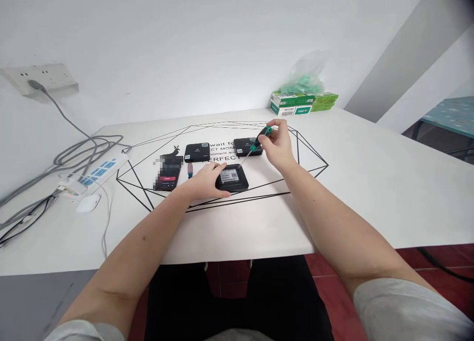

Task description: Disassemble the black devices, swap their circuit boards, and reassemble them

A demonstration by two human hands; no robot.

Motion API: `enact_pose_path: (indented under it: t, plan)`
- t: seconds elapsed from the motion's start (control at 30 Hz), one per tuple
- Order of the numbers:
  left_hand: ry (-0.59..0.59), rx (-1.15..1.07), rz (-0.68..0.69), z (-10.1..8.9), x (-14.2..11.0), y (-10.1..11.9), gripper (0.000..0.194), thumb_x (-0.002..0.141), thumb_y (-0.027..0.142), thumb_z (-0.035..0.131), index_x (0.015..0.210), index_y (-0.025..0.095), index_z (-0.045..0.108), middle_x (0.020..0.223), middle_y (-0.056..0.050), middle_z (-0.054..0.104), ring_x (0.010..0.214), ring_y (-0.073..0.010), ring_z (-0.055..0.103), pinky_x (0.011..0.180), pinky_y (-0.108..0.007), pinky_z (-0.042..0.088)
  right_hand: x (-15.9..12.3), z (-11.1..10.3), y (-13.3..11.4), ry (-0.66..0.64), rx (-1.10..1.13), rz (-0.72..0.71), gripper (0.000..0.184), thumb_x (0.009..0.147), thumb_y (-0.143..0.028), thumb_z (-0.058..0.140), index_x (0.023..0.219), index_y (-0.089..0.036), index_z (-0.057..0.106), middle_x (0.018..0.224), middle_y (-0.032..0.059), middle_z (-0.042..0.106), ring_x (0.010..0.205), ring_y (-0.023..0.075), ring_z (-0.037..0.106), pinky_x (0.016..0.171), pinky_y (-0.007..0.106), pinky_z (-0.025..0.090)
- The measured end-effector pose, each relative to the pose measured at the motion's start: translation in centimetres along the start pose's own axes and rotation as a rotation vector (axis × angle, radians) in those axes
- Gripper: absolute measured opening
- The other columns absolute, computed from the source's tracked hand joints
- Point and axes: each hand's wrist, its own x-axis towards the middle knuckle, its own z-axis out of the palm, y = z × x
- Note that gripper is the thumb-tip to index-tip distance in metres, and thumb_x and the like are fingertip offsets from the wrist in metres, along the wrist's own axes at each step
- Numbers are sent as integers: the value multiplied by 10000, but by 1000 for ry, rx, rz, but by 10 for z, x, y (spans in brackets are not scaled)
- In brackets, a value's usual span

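A small black box (240, 183) with a white label lies label side up on the table in front of me. My left hand (209, 180) steadies it, thumb along the near side and fingers on its left and far edges. My right hand (277, 144) is closed round the green and black handle of a screwdriver (263, 135). The screwdriver slants down to the left, its tip at the far right corner of the box. Two similar black boxes, one on the left (197, 152) and one on the right (244, 146), lie farther back.
A phone (171, 173) and a second screwdriver (190, 170) lie left of my left hand. At far left are a power strip (101, 172), grey cables (70, 156) and a white earbud case (88, 203). Green and white cartons (292, 104) with a plastic bag (305, 82) stand by the wall.
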Motion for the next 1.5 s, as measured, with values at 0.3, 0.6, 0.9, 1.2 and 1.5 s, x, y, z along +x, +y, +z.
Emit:
enact_pose_path:
  t: [0.3,0.6,0.9,1.2,1.5]
  plan:
    - [19,48,35,1,3,-4,1138,785,690,766,1731,280,282,1690,-133,407,1548,-385,408,1245,-473,405,-12,12,-17,-13,-136,-141,414,821,-366,701,1187,-307,519,777,-47,556,672,173,527,699,362,446]
    - [7,93,33,1,0,4,1164,765,727,750,1735,291,278,1679,-136,422,1494,-433,446,1233,-537,398,-14,14,-18,-44,-180,-168,404,825,-369,705,1195,-302,558,772,-41,589,690,183,536,726,360,465]
    - [-70,135,-3,-10,-2,6,1242,775,789,719,1760,299,142,1790,-127,261,1634,-433,234,1310,-573,234,-18,17,-18,-144,-339,-366,407,909,-459,711,1263,-272,635,915,21,689,681,183,561,734,386,538]
    - [-158,194,-25,-19,-3,-2,1337,747,840,709,1768,262,66,1790,-156,283,1644,-424,226,1323,-588,158,-21,24,-14,-146,-216,-389,482,1043,-651,509,1335,-295,655,837,22,649,713,210,601,750,434,576]
    - [-181,192,-28,-15,-1,-9,1366,747,833,692,1767,197,42,1810,-171,212,1662,-404,181,1325,-529,220,-15,31,-9,-77,95,-284,418,902,-642,761,1106,-315,600,1348,73,627,1080,229,707,840,412,655]
